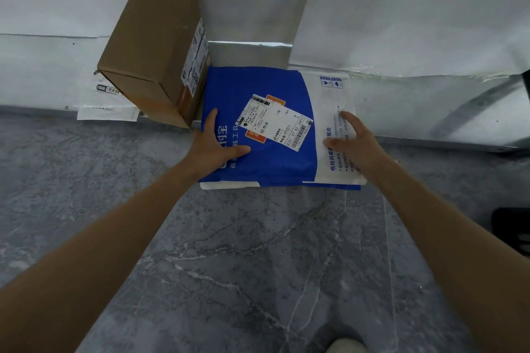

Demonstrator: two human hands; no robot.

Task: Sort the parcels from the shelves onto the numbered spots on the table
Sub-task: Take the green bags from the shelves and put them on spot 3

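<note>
A flat blue and white parcel bag (281, 152) with a white shipping label lies half on the low metal shelf (430, 111) and juts out over the floor. My left hand (213, 149) holds its left edge, thumb and forefinger spread on the blue top. My right hand (351, 146) holds the white right side, thumb on top and fingers along the right edge. The fingers under the bag are hidden. A brown cardboard box (155, 48) with a label on its side stands on the shelf, touching the bag's far left corner.
White sheets hang behind and above the shelf. A flat white parcel (106, 111) lies under the box's left side. Grey marbled floor (258, 266) spreads below, with a dark object (513, 229) at the right edge and my shoe tip (345, 345) at the bottom.
</note>
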